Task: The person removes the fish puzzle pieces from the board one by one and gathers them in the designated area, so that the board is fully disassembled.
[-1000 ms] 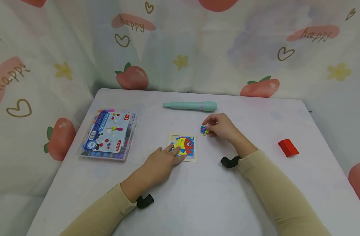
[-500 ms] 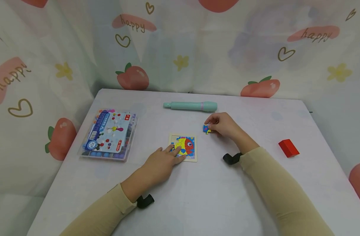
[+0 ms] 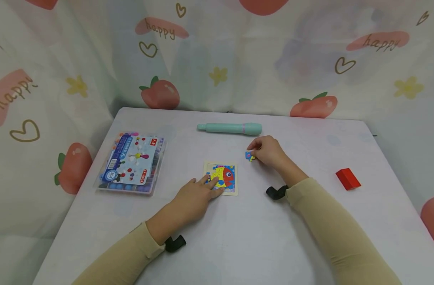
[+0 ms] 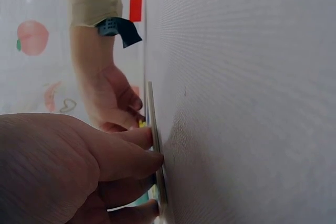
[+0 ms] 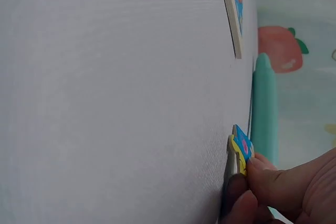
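Note:
A small square fish puzzle (image 3: 229, 178) in a pale wooden frame lies mid-table. My left hand (image 3: 192, 199) rests on its left side with fingers spread, covering part of the picture. In the left wrist view, those fingers (image 4: 131, 158) touch the frame's edge (image 4: 159, 182). Beyond the puzzle, to its right, my right hand (image 3: 269, 152) pinches a blue and yellow puzzle piece (image 3: 250, 155) between thumb and fingers. The right wrist view shows the piece (image 5: 242, 145) tilted, close above the table; whether it touches the cloth I cannot tell.
A clear plastic case (image 3: 131, 164) of coloured beads or balls, with a printed label, lies at the left. The mint-green microphone-shaped stick (image 3: 229, 128) lies near the back edge. A red block (image 3: 347, 179) sits at the right on the white table (image 3: 238, 245).
The right hand, holding the puzzle piece, has shifted slightly to the right and then almost stopped. My left hand stays in place on the puzzle.

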Demonstrator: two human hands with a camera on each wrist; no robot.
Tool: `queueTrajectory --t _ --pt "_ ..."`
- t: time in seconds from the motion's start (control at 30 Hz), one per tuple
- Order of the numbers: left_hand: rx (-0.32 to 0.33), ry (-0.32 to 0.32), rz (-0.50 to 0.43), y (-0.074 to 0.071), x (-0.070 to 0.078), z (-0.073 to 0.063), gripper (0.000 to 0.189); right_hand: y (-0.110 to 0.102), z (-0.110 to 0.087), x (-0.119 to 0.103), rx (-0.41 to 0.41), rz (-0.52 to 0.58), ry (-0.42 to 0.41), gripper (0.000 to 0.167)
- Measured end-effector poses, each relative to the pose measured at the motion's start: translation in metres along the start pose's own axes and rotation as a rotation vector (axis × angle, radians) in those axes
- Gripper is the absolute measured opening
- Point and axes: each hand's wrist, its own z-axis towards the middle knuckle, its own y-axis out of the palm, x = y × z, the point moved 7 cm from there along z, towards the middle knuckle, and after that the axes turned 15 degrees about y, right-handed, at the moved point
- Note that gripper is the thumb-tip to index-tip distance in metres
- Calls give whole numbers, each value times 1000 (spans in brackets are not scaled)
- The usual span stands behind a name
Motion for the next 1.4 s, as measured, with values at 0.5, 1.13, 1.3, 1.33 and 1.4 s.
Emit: queueTrajectory --t 0.5,1.13,1.3,1.33,1.4 --pt "4 0 10 1 -1 0 54 3 4 4 43 -13 -8 12" --pt "-15 -21 -7 1 -2 1 56 31 -30 -46 -65 -53 -218 25" --pt "-3 1 4 1 -1 1 53 55 -42 -63 -153 -78 -259 26" --pt "0 5 9 1 -1 1 53 59 -44 -65 -168 -80 -263 27" --pt "5 10 12 1 -1 1 52 66 -47 -69 -186 -88 -273 27"
